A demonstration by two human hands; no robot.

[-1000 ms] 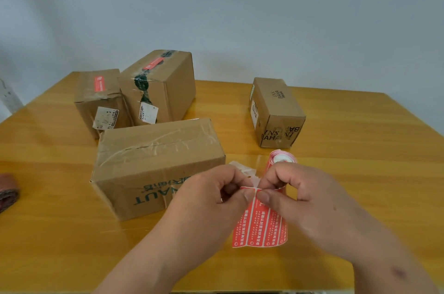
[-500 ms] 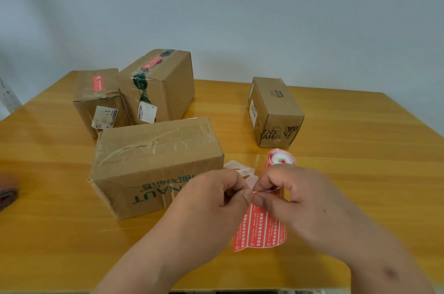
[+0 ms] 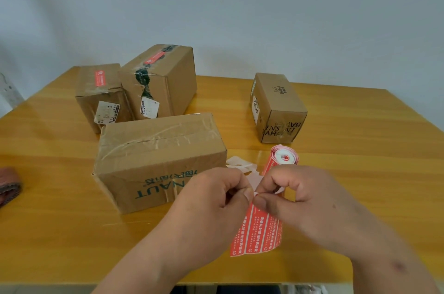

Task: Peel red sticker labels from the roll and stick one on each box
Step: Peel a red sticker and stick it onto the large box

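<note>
My left hand (image 3: 211, 200) and my right hand (image 3: 300, 200) meet thumb to thumb over a strip of red sticker labels (image 3: 258, 231), both pinching its top edge. The strip hangs down from my fingers toward the table. Behind my right hand lies the sticker roll (image 3: 284, 156). A big cardboard box (image 3: 156, 156) with no red label on top sits just left of my hands. Two boxes at the back left, a low one (image 3: 101, 91) and a tall one (image 3: 163, 79), each carry a red label. A small box (image 3: 276, 106) at the back right shows no red label.
Bare white backing paper (image 3: 240, 165) lies between the big box and the roll. A dark reddish object (image 3: 8, 185) sits at the left edge of the yellow wooden table (image 3: 360, 149). A pale wall stands behind the table.
The red strip has shifted a little between my fingers and hangs slightly more to the right. Both hands stay pinched together at its top edge.
</note>
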